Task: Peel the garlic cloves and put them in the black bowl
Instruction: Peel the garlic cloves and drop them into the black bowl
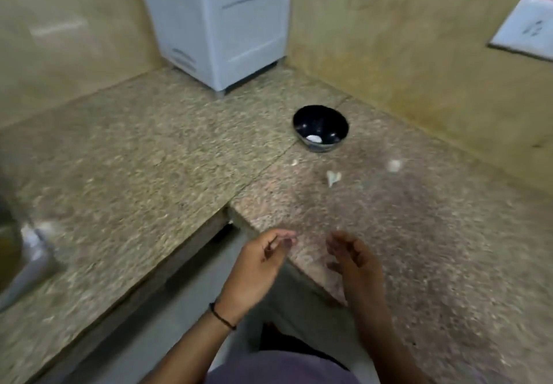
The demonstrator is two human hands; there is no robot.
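Black bowl [311, 117]: it stands upright on the worktop [419, 234], well ahead of both my hands.
Peeled clove [313, 138]: one white clove lies inside the black bowl, low on the side nearer me.
Garlic bits: a pale two-lobed piece [333, 177] lies on the worktop on my side of the bowl. A small scrap [294, 162] sits closer to the bowl, towards its left. A pale lump [394, 165] lies to the bowl's right. All three are too blurred to tell clove from skin.
Left hand [257, 264]: it hovers well on my side of the bowl, over the worktop's edge. My grip is narrow, thumb and fingertips drawn close; I cannot tell whether anything is pinched there.
Right hand [354, 259]: it is near the left hand and apart from it. My grip is slack, fingers loosely curled, and I see nothing in it.
Wrist band [221, 317]: thin and dark, on my left wrist.
White appliance [227, 24]: it stands behind the bowl and to its left, in the wall corner.
Socket plate [526, 27]: it is on the wall to the bowl's right.
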